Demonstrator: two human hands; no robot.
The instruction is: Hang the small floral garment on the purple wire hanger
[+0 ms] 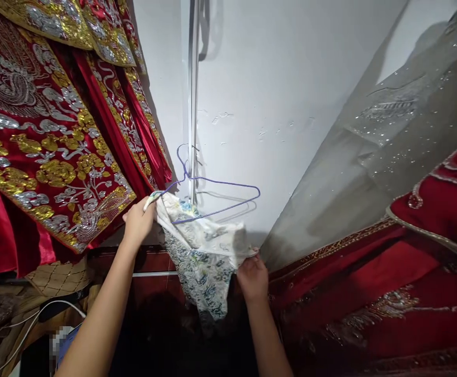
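A thin purple wire hanger (228,196) hangs by its hook from a white vertical pipe (192,94) on the wall. A white cloth with a blue and green floral print (202,251) is draped over the hanger's left shoulder and droops below it. My left hand (137,222) is closed on the cloth at the hanger's left end. My right hand (253,276) pinches the cloth's lower right edge, below the hanger's right end.
Red garments with gold and silver embroidery (43,136) hang at the left. A grey sequined fabric (385,146) and more red embroidered cloth (420,272) hang at the right. White cables (28,324) and a woven basket (59,277) sit at lower left.
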